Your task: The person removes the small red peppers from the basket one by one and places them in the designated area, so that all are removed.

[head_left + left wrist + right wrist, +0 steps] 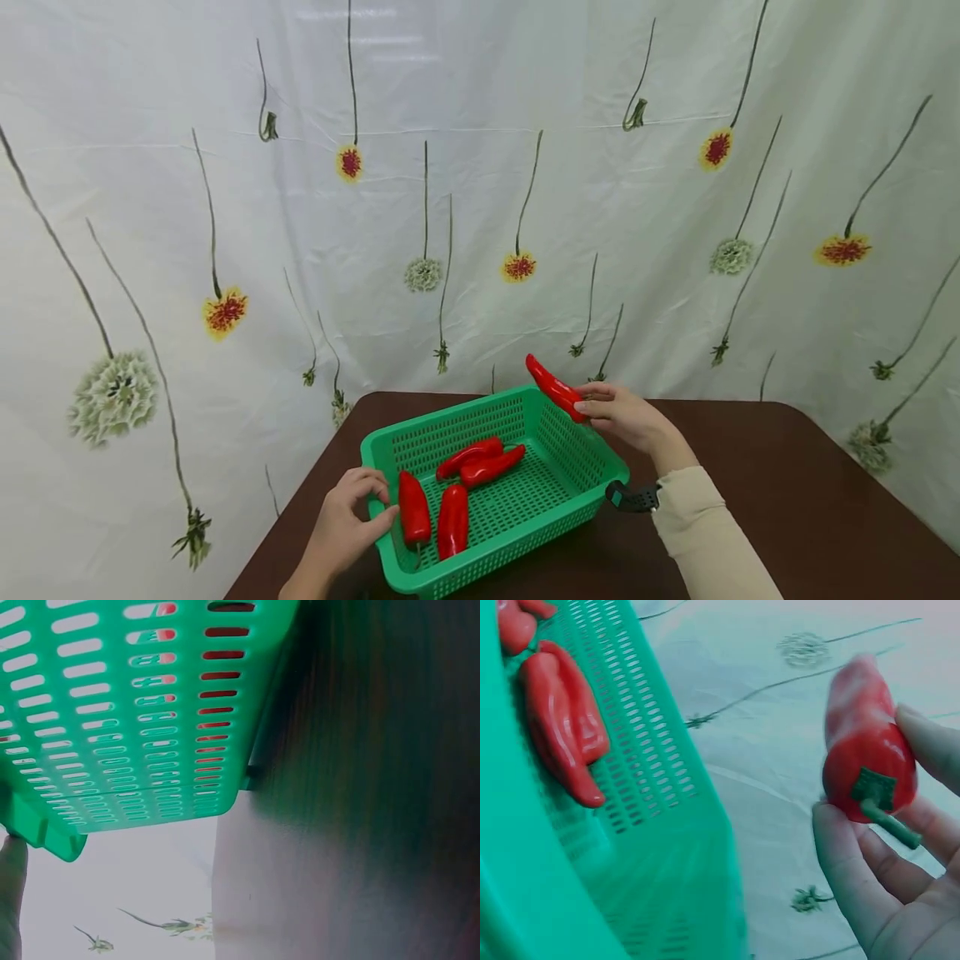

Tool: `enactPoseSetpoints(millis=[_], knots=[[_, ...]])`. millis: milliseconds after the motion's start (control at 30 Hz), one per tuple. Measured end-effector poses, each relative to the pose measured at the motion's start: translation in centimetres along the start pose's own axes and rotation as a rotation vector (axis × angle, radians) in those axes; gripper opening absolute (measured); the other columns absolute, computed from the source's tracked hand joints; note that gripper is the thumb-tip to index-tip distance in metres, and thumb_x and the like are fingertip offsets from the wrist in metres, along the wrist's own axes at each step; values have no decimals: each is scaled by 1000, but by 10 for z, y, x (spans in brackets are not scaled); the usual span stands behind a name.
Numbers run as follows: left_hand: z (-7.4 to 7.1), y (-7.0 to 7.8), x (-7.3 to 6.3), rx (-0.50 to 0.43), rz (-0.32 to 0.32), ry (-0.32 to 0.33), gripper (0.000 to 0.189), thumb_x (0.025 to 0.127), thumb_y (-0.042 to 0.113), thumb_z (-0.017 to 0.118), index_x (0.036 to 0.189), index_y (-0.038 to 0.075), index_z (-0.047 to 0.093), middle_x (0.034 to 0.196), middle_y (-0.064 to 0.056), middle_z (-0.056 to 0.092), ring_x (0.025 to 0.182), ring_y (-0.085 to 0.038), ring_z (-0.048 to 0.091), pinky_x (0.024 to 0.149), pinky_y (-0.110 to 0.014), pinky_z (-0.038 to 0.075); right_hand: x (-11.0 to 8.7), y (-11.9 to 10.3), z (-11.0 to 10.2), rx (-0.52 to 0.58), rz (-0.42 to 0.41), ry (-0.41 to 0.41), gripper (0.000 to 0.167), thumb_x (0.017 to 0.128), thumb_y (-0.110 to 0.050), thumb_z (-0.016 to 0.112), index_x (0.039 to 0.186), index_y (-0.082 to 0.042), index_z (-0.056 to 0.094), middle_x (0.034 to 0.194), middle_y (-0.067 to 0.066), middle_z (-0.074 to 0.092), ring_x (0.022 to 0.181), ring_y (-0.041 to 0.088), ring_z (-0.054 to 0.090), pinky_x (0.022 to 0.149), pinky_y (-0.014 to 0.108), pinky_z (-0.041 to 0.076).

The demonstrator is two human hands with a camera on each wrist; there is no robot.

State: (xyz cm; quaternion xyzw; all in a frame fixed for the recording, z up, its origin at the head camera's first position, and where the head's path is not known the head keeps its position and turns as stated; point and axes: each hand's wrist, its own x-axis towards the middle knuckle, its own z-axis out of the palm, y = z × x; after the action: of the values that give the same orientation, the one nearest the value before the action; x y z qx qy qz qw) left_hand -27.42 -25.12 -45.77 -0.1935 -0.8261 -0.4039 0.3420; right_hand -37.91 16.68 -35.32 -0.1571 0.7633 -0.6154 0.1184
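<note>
A long red pepper (553,387) is pinched near its stem end by my right hand (628,418), above the basket's right end. Its green stem (891,823) points toward the right wrist camera. At the left end of the green basket (528,532), my left hand (347,515) grips the rim, thumb on the inner side. Inside, two red peppers (452,523) lie near that hand, and two more peppers (492,467) touch each other farther back. The left wrist view shows the basket's slotted outer wall (150,712) and part of a finger.
The basket stands on a dark brown table (757,483). Behind it hangs a pale flower-print cloth (480,208), close to the table's back edge. A black wristband (633,497) sits on the right wrist beside the basket's rim.
</note>
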Motion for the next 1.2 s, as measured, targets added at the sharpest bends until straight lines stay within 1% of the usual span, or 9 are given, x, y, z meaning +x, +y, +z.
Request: enactPoseSetpoints(millis=[67,133,200,333,433,567,767,967,1200], knots=[[1,-1,2,1,8,0,40,70,-1,85,74,29,59,97,9,65,95,-5,54,75,-28,50,-7,-2,-6,41,-17,30,56,100,-22,62,145,3,41,144,22,43,107,19,59,91,30,51],[1,0,2,1,18,1,40,70,-2,85,74,29,59,97,8,65,95,-5,54,75,-29,50,-13,-4,-11,75,-31,65,56,100,-22,61,145,5,40,144,22,42,105,19,59,87,28,52],[1,0,3,1,28,-4,41,70,-2,85,74,29,59,96,7,65,95,-5,54,75,-28,50,-21,-2,-14,94,-39,108,56,101,-22,60,146,4,39,144,21,43,106,19,60,86,27,52],[0,1,7,6,49,-8,40,70,-3,84,75,28,59,95,7,65,95,-5,54,75,-28,50,-35,10,-19,136,-54,188,59,101,-25,59,148,4,37,146,20,42,109,16,59,93,26,53],[0,1,9,8,46,-9,40,70,-4,83,76,29,59,96,10,64,95,-4,53,75,-28,50,-44,24,-24,179,-35,249,59,101,-27,61,147,2,39,143,14,45,109,13,60,94,25,53],[1,-1,6,6,37,-17,42,70,-5,82,75,29,59,96,10,64,95,-3,54,75,-28,50,-53,43,-30,226,20,315,51,100,-26,62,143,-3,45,134,7,48,103,11,61,87,23,54],[1,-3,3,-2,40,2,42,70,-7,82,76,28,60,96,8,65,95,-4,54,76,-28,51,-54,52,-34,219,19,355,54,99,-29,64,143,-3,45,141,11,43,104,9,61,94,23,54],[2,-1,1,1,23,6,41,70,-4,83,76,29,60,96,4,66,95,-5,54,77,-28,51,-52,58,-34,221,49,362,57,99,-28,63,144,0,43,137,11,47,101,9,62,92,23,55],[1,-2,1,10,23,14,42,69,-7,83,76,28,60,96,7,65,94,-4,55,78,-28,51,-47,75,-41,244,87,376,57,99,-28,63,145,-1,43,128,3,52,98,8,62,91,23,55]])
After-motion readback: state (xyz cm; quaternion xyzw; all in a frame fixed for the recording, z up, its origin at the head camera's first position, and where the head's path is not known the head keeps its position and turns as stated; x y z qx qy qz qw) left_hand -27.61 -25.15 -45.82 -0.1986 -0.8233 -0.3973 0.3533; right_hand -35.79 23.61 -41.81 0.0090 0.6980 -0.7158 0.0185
